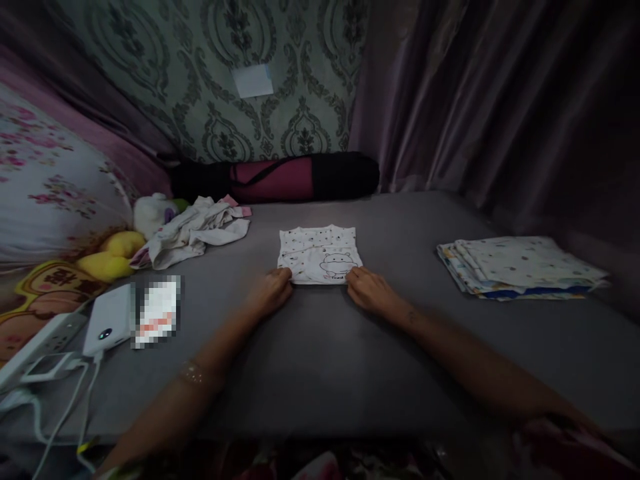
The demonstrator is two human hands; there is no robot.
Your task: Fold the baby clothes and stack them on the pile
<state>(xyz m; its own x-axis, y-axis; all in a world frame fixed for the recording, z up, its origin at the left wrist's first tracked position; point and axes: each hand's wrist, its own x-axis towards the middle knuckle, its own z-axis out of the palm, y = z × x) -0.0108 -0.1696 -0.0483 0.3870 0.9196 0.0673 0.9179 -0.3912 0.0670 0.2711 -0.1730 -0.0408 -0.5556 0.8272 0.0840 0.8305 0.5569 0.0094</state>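
A small white baby garment [320, 257], folded into a rectangle, lies flat on the grey bed surface [310, 360]. It carries small dark prints and a line-drawn cartoon animal at its lower right. My left hand [274, 291] pinches its near left corner, fingers closed on the cloth. At the near right corner my right hand [369, 288] grips the edge in the same way. The fingertips of both hands are partly hidden by the knuckles.
Folded white printed cloths [525, 263] are stacked at right. Crumpled clothes [200, 230] lie at back left by plush toys [110, 257]. A power bank [111, 320], power strip [43, 347] and cables sit at near left. A black and maroon roll bag [275, 179] lines the wall.
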